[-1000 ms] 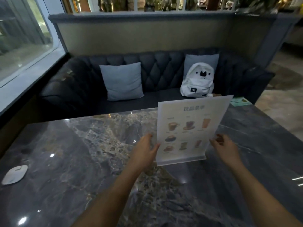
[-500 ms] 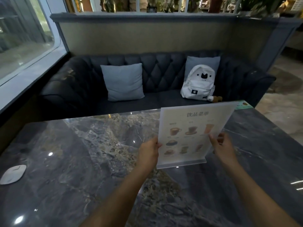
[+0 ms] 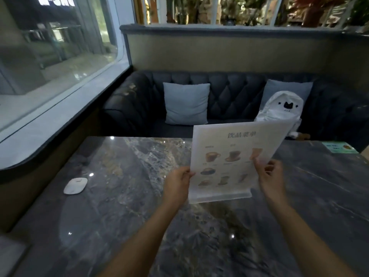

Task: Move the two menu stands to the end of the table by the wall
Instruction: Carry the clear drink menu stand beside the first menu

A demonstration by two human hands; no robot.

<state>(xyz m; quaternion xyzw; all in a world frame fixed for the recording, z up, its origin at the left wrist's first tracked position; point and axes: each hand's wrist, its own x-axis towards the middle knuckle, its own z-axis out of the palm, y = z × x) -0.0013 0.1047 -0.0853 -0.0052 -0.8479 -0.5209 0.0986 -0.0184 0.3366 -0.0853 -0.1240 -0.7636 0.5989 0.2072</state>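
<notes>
A clear acrylic menu stand (image 3: 232, 156) with a white drinks sheet is held upright over the middle of the dark marble table (image 3: 123, 206), its base just above the surface. My left hand (image 3: 176, 182) grips its left edge and my right hand (image 3: 272, 176) grips its right edge. A second, green card or stand (image 3: 339, 147) lies at the table's far right corner, small and partly cut off by the table edge. The window wall runs along the left side of the table.
A small white rounded device (image 3: 75, 185) lies on the table near the left end. Behind the table stands a dark tufted sofa (image 3: 229, 92) with two grey cushions (image 3: 186, 102) and a white backpack (image 3: 281, 108).
Both hands closed on the stand's edges and lifted it off the table. The view has swung left, so the window and the table's left end now show more.
</notes>
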